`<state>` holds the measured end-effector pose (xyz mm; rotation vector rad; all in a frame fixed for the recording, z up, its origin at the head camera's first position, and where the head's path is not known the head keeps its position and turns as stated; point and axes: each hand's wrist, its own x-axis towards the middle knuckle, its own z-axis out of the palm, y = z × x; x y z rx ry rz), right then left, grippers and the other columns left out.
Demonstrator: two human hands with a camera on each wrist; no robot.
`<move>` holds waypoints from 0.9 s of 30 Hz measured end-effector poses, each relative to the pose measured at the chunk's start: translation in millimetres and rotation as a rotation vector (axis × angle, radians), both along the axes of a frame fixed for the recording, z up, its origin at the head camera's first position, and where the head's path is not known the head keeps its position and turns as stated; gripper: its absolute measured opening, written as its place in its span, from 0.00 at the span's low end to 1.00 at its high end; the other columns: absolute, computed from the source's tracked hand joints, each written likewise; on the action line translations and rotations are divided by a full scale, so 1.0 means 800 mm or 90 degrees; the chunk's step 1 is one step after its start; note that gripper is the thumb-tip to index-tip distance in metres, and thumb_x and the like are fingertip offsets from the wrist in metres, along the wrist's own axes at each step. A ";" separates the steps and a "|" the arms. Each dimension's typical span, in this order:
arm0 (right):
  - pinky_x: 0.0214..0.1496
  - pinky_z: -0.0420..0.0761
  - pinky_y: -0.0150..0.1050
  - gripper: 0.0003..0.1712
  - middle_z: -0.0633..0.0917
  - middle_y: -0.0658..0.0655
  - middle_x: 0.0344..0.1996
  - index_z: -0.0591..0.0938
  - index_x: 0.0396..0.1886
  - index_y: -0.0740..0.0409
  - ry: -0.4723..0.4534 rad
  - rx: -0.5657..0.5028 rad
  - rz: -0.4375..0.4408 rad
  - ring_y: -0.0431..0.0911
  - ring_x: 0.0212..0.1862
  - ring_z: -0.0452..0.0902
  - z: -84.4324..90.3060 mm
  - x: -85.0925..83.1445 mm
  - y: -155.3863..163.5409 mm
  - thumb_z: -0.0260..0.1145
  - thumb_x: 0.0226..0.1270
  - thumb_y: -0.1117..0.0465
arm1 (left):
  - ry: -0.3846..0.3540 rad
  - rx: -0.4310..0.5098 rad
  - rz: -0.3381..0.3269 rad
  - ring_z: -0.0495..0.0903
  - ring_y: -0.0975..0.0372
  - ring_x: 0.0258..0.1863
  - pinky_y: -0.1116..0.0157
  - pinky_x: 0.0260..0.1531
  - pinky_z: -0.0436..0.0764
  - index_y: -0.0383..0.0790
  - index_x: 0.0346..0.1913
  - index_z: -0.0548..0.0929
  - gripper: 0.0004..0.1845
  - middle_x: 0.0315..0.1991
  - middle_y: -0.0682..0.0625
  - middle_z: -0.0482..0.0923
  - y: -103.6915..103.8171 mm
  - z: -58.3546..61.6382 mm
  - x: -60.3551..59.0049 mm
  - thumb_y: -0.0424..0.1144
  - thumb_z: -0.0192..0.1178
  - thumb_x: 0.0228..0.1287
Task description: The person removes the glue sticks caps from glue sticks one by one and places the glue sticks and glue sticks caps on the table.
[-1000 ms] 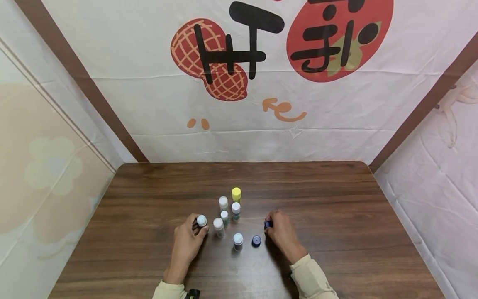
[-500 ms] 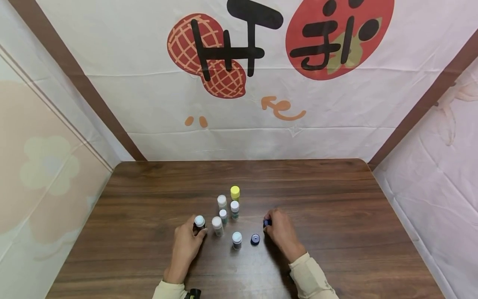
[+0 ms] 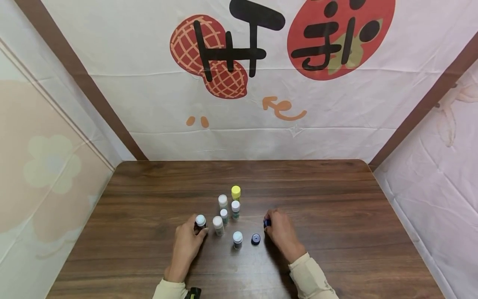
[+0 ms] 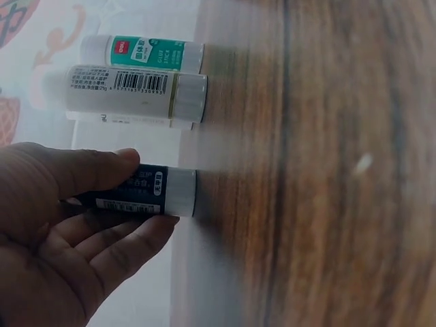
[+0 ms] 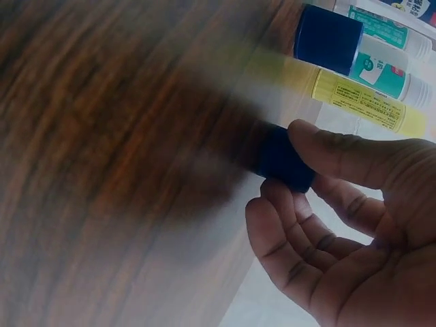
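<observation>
**Op 1:** On the wooden table (image 3: 336, 216), near its front middle, I have both hands down beside a cluster of upright glue sticks. My left hand (image 3: 186, 245) has thumb and fingers curled round a dark glue stick with a white cap (image 4: 136, 192); it stands on the table at the left edge of the cluster.

**Op 2:** And the right?

**Op 1:** My right hand (image 3: 281, 232) pinches a small dark blue cap (image 5: 283, 160) between thumb and fingertips, low over the table. A second blue-capped stick (image 3: 255, 239) stands just beside that hand, and a white-capped one (image 3: 237, 239) next to it.

**Op 2:** What step do you make it?

**Op 1:** Sorting or capping, I judge; each hand holds one piece, neither lifted. Whether the blue piece is a loose cap or the top of a stick, I cannot tell; the wrist view is blurred.

**Op 2:** Next move?

**Op 1:** I'd say lift cleanly. The yellow-capped stick (image 3: 235, 193) and the white ones (image 3: 223, 201) stand close together, so a sideways sweep could topple them.
</observation>
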<state>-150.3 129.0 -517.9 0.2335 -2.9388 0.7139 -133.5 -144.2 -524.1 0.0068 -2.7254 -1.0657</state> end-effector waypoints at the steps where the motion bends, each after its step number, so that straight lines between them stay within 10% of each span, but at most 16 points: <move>1: 0.34 0.79 0.43 0.14 0.79 0.53 0.26 0.82 0.28 0.58 -0.004 0.005 0.002 0.49 0.31 0.78 0.001 0.001 0.000 0.76 0.40 0.71 | -0.007 0.002 0.001 0.76 0.57 0.26 0.55 0.27 0.75 0.37 0.35 0.78 0.15 0.25 0.46 0.81 0.000 0.002 0.001 0.28 0.73 0.46; 10: 0.41 0.80 0.48 0.24 0.80 0.62 0.42 0.80 0.48 0.63 -0.055 0.029 -0.020 0.56 0.40 0.79 0.031 0.011 -0.005 0.76 0.49 0.66 | -0.042 0.010 0.041 0.78 0.42 0.50 0.45 0.49 0.74 0.33 0.63 0.71 0.40 0.50 0.35 0.80 0.000 0.046 0.021 0.34 0.76 0.44; 18: 0.36 0.80 0.43 0.17 0.83 0.56 0.40 0.83 0.43 0.58 0.026 0.013 0.022 0.48 0.37 0.81 0.072 0.020 -0.028 0.74 0.53 0.62 | -0.006 0.008 0.075 0.79 0.53 0.37 0.53 0.38 0.76 0.34 0.48 0.79 0.27 0.38 0.44 0.80 0.011 0.081 0.046 0.37 0.78 0.43; 27: 0.33 0.78 0.34 0.10 0.85 0.53 0.36 0.83 0.41 0.59 0.049 -0.089 0.160 0.42 0.33 0.81 0.095 0.023 -0.071 0.69 0.58 0.65 | -0.050 -0.004 0.037 0.85 0.51 0.36 0.51 0.36 0.79 0.34 0.46 0.84 0.22 0.35 0.42 0.86 0.034 0.069 0.047 0.43 0.74 0.49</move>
